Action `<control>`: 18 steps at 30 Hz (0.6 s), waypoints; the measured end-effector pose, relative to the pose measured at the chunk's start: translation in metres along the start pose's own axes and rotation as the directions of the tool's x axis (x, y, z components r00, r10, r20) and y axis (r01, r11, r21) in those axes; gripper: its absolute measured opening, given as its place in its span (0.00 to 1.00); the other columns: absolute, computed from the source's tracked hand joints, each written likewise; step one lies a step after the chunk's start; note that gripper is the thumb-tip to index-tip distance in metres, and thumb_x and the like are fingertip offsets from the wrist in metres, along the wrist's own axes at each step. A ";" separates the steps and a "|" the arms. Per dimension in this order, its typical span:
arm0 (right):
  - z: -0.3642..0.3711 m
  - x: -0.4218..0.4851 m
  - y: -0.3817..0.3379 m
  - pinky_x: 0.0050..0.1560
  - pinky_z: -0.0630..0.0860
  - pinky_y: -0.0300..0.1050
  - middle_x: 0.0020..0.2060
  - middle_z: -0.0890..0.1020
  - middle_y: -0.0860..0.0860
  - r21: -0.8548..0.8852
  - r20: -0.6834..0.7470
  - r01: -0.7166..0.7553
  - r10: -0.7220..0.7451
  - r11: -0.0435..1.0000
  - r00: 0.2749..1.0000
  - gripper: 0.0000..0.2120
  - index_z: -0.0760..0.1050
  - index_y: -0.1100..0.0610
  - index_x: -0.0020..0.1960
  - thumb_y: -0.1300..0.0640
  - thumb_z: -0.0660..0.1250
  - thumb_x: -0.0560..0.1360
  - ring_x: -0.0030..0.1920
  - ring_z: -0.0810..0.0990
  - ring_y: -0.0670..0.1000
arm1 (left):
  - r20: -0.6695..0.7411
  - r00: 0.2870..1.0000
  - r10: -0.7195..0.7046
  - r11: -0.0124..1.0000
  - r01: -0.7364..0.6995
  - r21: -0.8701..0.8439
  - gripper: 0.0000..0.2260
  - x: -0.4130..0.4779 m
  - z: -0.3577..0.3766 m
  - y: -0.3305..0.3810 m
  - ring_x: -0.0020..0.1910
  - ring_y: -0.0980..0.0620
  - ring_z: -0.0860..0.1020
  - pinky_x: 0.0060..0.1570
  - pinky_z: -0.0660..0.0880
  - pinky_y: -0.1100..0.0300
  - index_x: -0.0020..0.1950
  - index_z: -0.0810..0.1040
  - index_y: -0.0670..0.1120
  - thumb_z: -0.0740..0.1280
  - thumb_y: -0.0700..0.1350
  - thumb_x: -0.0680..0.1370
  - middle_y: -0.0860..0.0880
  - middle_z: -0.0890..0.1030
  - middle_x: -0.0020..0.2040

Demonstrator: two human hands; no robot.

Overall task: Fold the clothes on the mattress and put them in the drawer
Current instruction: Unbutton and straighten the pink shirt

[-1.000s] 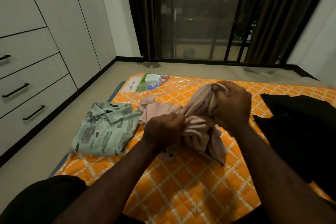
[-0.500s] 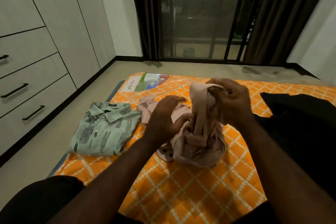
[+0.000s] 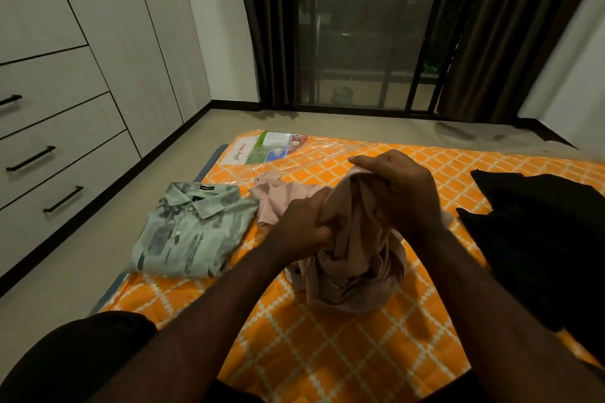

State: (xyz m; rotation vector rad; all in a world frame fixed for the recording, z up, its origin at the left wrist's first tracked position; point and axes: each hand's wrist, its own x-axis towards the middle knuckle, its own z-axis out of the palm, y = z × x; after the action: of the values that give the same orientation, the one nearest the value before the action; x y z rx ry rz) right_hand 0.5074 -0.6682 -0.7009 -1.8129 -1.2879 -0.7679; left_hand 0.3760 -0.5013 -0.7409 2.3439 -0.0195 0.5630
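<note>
While both hands work it, the pink garment is item one: bunched and unfolded, near the middle of the orange mattress.

Right hand: grip clenched over the top of the bunch and raised off the bed. The cloth hangs from this fist.

Left hand: grip closed on a fold at the garment's left side, lower than the right and just beside it.

Position: the lower mass rests in a heap on the mattress, directly below and between the hands. The long axis runs roughly upright, from the right fist down to the heap. Which end is collar or hem cannot be told.

Item two: green patterned shirt, folded flat with the collar on top, at the mattress's left edge, apart from the hands.

Item three: pale pink cloth lying flat beyond the left hand. Whether it is a separate piece or part of item one cannot be told.

Item four: black clothes, an unfolded pile at the right.

Drawers: closed, in the wall unit across the floor to the left, well apart from the bed.

Judgement: task early, with one piece folded. The coming move likely turns on drawing the hands apart to spread the hanging length flat. The left hand is nearer the folded stack and the drawers.
</note>
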 end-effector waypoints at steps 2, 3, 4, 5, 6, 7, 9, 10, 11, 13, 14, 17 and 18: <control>-0.005 0.000 0.000 0.39 0.77 0.52 0.45 0.82 0.52 -0.062 -0.052 -0.010 0.007 0.998 0.999 0.15 0.83 0.51 0.64 0.50 0.64 0.81 0.44 0.81 0.53 | -0.091 0.996 -0.005 0.994 0.015 0.106 0.09 0.003 -0.004 -0.005 0.33 0.60 0.68 0.35 0.63 0.70 0.46 0.76 0.50 0.65 0.43 0.67 0.61 0.71 0.35; -0.006 0.001 0.001 0.39 0.77 0.51 0.45 0.82 0.52 -0.080 -0.078 -0.027 0.021 0.996 0.997 0.16 0.83 0.51 0.63 0.49 0.63 0.81 0.44 0.81 0.53 | -0.126 0.991 -0.047 0.986 0.066 0.151 0.06 0.005 -0.008 -0.008 0.32 0.58 0.69 0.34 0.63 0.67 0.41 0.76 0.50 0.65 0.43 0.65 0.60 0.71 0.33; -0.006 0.001 0.001 0.39 0.77 0.50 0.45 0.82 0.53 -0.092 -0.096 -0.043 0.034 0.995 0.995 0.16 0.83 0.51 0.63 0.48 0.62 0.81 0.44 0.81 0.53 | -0.155 0.982 -0.104 0.975 0.131 0.179 0.04 0.006 -0.013 -0.012 0.30 0.55 0.69 0.33 0.64 0.62 0.36 0.72 0.53 0.64 0.44 0.64 0.58 0.72 0.32; -0.006 0.002 0.000 0.40 0.77 0.50 0.46 0.83 0.53 -0.097 -0.098 -0.053 0.043 0.994 0.994 0.17 0.83 0.51 0.63 0.47 0.62 0.81 0.44 0.81 0.53 | -0.178 0.971 -0.157 0.963 0.191 0.192 0.04 0.008 -0.017 -0.015 0.28 0.54 0.69 0.32 0.62 0.60 0.33 0.69 0.54 0.63 0.45 0.64 0.57 0.72 0.30; -0.004 0.004 -0.001 0.41 0.78 0.50 0.47 0.83 0.53 -0.095 -0.074 -0.065 0.058 0.993 0.996 0.17 0.82 0.50 0.64 0.47 0.62 0.81 0.45 0.82 0.54 | -0.191 0.960 -0.202 0.950 0.240 0.201 0.05 0.010 -0.020 -0.017 0.28 0.54 0.69 0.32 0.61 0.59 0.31 0.67 0.54 0.61 0.46 0.65 0.56 0.71 0.29; -0.001 0.005 -0.001 0.43 0.78 0.50 0.49 0.84 0.53 -0.091 -0.014 -0.085 0.084 0.992 0.996 0.18 0.81 0.49 0.66 0.46 0.62 0.80 0.48 0.82 0.54 | -0.208 0.947 -0.247 0.935 0.289 0.206 0.05 0.012 -0.023 -0.019 0.28 0.52 0.69 0.32 0.60 0.58 0.30 0.66 0.53 0.59 0.46 0.66 0.55 0.70 0.29; 0.007 0.001 0.006 0.47 0.78 0.50 0.55 0.82 0.52 -0.106 0.219 -0.160 0.180 0.981 0.959 0.23 0.74 0.44 0.72 0.45 0.67 0.77 0.53 0.80 0.54 | -0.286 0.897 -0.337 0.894 0.400 0.201 0.08 0.017 -0.030 -0.021 0.32 0.46 0.72 0.34 0.62 0.56 0.32 0.70 0.49 0.54 0.49 0.69 0.52 0.73 0.31; 0.010 -0.005 0.011 0.48 0.78 0.51 0.57 0.79 0.51 -0.146 0.343 -0.210 0.249 0.967 0.906 0.26 0.72 0.43 0.72 0.46 0.70 0.75 0.55 0.79 0.53 | -0.345 0.858 -0.381 0.872 0.458 0.176 0.12 0.022 -0.034 -0.024 0.36 0.42 0.75 0.36 0.65 0.56 0.36 0.73 0.47 0.54 0.50 0.71 0.48 0.77 0.34; 0.013 -0.013 0.018 0.49 0.79 0.53 0.59 0.77 0.50 -0.204 0.431 -0.257 0.322 0.945 0.843 0.26 0.73 0.43 0.70 0.47 0.72 0.74 0.55 0.79 0.53 | -0.399 0.815 -0.420 0.853 0.504 0.133 0.15 0.027 -0.041 -0.027 0.41 0.39 0.78 0.39 0.67 0.55 0.40 0.77 0.46 0.54 0.52 0.73 0.44 0.81 0.40; 0.016 -0.030 0.030 0.46 0.79 0.54 0.56 0.77 0.51 -0.289 0.443 -0.363 0.460 0.886 0.769 0.16 0.79 0.47 0.60 0.47 0.70 0.74 0.53 0.80 0.57 | -0.448 0.756 -0.477 0.836 0.548 0.035 0.12 0.037 -0.054 -0.029 0.47 0.37 0.79 0.41 0.69 0.53 0.47 0.79 0.47 0.60 0.52 0.76 0.43 0.83 0.46; 0.017 -0.036 0.035 0.44 0.78 0.54 0.52 0.79 0.52 -0.297 0.389 -0.425 0.515 0.855 0.764 0.13 0.81 0.50 0.54 0.45 0.67 0.74 0.51 0.81 0.59 | -0.448 0.751 -0.485 0.837 0.547 0.011 0.08 0.041 -0.059 -0.028 0.46 0.38 0.79 0.39 0.68 0.53 0.47 0.77 0.48 0.63 0.51 0.76 0.44 0.82 0.45; 0.015 -0.029 0.039 0.41 0.75 0.53 0.39 0.82 0.54 -0.171 0.162 -0.628 0.650 0.759 0.742 0.11 0.79 0.56 0.42 0.49 0.65 0.75 0.45 0.81 0.62 | -0.343 0.834 -0.433 0.880 0.473 0.038 0.09 0.053 -0.075 -0.009 0.40 0.43 0.77 0.32 0.64 0.54 0.51 0.68 0.47 0.66 0.49 0.79 0.47 0.78 0.40; 0.011 -0.016 0.035 0.41 0.74 0.53 0.39 0.82 0.55 -0.129 0.094 -0.660 0.672 0.740 0.735 0.09 0.79 0.56 0.42 0.52 0.66 0.77 0.44 0.81 0.62 | -0.292 0.869 -0.400 0.898 0.435 0.066 0.10 0.059 -0.080 -0.001 0.40 0.44 0.77 0.33 0.64 0.54 0.52 0.66 0.46 0.65 0.50 0.81 0.47 0.77 0.41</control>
State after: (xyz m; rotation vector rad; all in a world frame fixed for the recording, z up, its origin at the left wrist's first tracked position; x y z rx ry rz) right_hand 0.5368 -0.6735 -0.7279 -2.2252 -0.5776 -0.2962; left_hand 0.3986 -0.4400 -0.6664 2.2734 0.6585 0.6725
